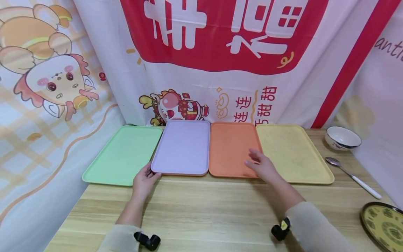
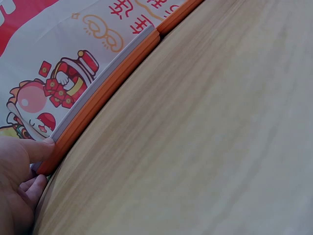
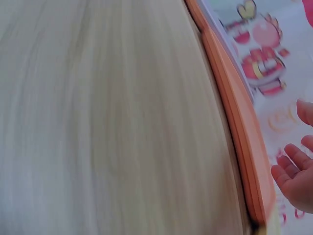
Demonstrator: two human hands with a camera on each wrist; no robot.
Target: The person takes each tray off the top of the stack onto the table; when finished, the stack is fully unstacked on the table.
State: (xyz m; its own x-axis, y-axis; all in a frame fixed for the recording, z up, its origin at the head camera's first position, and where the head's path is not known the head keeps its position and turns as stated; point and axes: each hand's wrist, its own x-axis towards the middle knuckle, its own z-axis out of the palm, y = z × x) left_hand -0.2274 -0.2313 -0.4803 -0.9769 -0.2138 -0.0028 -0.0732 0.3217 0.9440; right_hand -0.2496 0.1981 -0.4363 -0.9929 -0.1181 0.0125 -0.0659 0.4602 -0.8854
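Observation:
A purple tray (image 1: pixel 182 147) lies near the back of the table, with an orange rim showing directly beneath it. My left hand (image 1: pixel 145 180) pinches the front left corner of this pair, the thumb (image 2: pixel 41 149) at the purple edge and the fingers low against the orange side. To the right lies an orange tray (image 1: pixel 231 148), its side showing stacked layers in the right wrist view. Over its right part my right hand (image 1: pixel 262 166) hovers with fingers spread and nothing in them. In the right wrist view that hand (image 3: pixel 296 181) shows apart from the orange edge.
A green tray (image 1: pixel 124 154) lies at the left, a yellow tray (image 1: pixel 292 154) at the right. Beyond it are a white bowl (image 1: pixel 341 138), a spoon (image 1: pixel 354 178) with a white handle, and a patterned dark-rimmed plate (image 1: pixel 385 224). Printed cloth (image 1: pixel 176 77) hangs behind.

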